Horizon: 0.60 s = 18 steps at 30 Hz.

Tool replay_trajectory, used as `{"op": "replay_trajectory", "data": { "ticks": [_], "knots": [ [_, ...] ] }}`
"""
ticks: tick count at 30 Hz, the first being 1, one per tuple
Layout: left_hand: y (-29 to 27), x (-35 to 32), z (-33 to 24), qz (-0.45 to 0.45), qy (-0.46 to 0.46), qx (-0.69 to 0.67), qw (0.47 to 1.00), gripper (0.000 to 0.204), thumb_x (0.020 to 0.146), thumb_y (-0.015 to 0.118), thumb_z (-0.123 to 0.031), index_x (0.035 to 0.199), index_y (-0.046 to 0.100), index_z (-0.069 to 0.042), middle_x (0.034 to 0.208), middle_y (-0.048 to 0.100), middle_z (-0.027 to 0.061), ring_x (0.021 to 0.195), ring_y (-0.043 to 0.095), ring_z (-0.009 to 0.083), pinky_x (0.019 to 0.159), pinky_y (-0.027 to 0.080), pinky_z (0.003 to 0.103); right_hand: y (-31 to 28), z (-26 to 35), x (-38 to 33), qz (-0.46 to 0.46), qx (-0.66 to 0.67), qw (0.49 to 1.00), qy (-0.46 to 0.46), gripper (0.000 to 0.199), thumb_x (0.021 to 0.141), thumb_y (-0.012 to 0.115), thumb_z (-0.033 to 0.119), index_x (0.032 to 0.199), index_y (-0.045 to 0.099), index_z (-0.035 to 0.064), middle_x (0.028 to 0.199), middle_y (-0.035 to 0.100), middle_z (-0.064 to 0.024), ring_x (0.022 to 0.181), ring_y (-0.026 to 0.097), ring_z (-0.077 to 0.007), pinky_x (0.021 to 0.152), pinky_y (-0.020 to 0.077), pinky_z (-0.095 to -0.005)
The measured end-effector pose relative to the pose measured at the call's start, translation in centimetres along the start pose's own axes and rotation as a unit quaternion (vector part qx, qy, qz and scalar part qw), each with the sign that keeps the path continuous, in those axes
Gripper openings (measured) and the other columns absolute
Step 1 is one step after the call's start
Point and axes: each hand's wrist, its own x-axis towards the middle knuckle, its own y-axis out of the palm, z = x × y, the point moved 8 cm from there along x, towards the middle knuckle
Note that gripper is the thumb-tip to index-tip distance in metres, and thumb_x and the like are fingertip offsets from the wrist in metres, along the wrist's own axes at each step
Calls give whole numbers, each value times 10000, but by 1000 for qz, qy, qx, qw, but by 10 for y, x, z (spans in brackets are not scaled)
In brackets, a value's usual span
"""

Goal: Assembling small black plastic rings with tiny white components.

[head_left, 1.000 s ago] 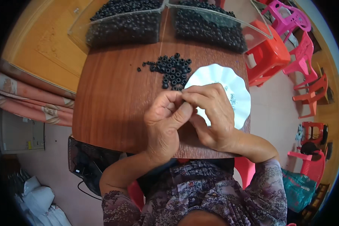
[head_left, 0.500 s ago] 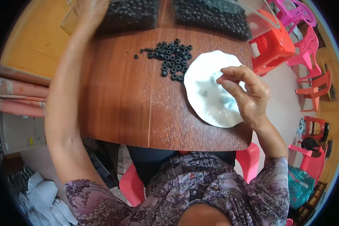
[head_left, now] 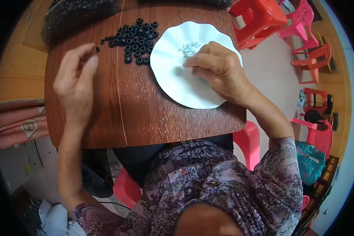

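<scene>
My right hand [head_left: 220,70] hovers over a white scalloped plate [head_left: 165,84] with its thumb and fingers pinched together. Whatever lies between those fingertips is too small to make out. Tiny silvery pieces [head_left: 189,48] are scattered on the plate close to the hand. At the left part of the table, my left hand [head_left: 75,76] is raised, thumb and fingers apart, with nothing seen in it. Between the hands, beyond them, lies a loose pile of small black round parts with holes [head_left: 137,39], touching or nearly touching the plate's left edge.
Two clear containers of black parts stand at the far edge, one left [head_left: 80,19] and one right [head_left: 192,3]. The brown wooden table [head_left: 102,118] has a seam and pale specks near its front. Red stools [head_left: 257,19] and pink chairs [head_left: 303,23] stand at the right.
My left hand has come back from the far left container toward me. My right hand has lowered toward the plate. The whole view has shifted, showing less of the containers.
</scene>
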Motion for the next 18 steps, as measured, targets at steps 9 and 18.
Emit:
{"op": "replay_trajectory", "data": {
  "ticks": [9, 18],
  "knots": [
    [28, -36, -38, 25, -7, -90, 996, 112, 817, 622, 25, 927, 637, 28, 872, 626, 109, 798, 618, 197, 700, 490, 273, 29, -4, 6, 72, -103, 991, -40, 205, 674, 707, -19, 851, 707, 84, 760, 605, -65, 740, 553, -210, 653, 480, -336],
    [55, -31, -72, 27, 91, -119, 988, 132, 797, 619, 45, 926, 641, 27, 844, 632, 130, 753, 614, 240, 650, 487, 301, 23, 5, 1, 97, -74, 992, -44, 222, 684, 649, -71, 862, 696, 53, 813, 603, -86, 792, 551, -231, 686, 479, -345]
  ]
}}
